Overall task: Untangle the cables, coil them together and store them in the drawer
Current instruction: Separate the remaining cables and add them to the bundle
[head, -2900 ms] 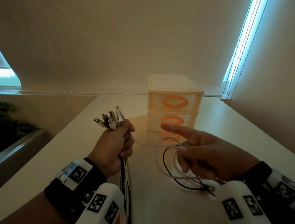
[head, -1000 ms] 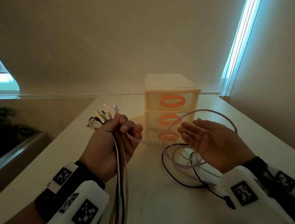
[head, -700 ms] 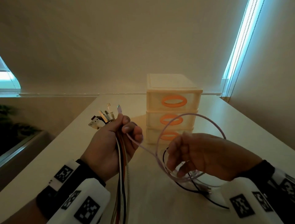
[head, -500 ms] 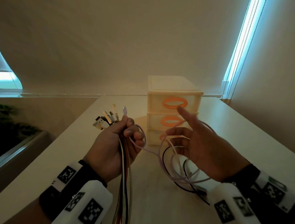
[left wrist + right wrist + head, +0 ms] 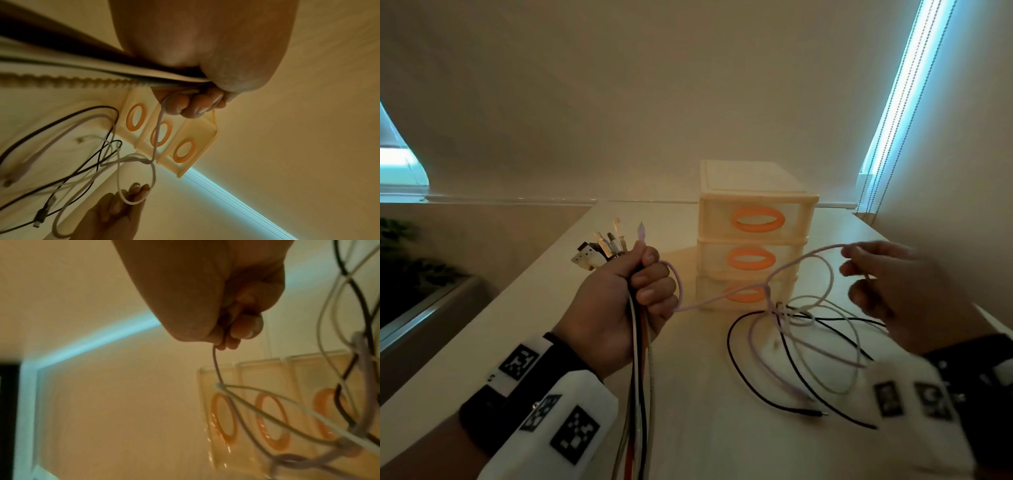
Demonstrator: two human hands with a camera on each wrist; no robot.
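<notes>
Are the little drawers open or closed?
Closed. All three drawers sit flush in their frame, none pulled out, and the cables are still outside on the table.

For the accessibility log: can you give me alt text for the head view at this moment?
The left hand grips a bundle of cables, plugs up, while the right hand pinches a loop of the lilac cable above a tangle of black, white and lilac cables on the table. Behind stands a drawer unit, all three drawers shut.

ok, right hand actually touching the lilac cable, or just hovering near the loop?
Touching. The right wrist view shows the right hand pinching the lilac cable between its fingertips, with the cable running straight out of the pinch.
</notes>
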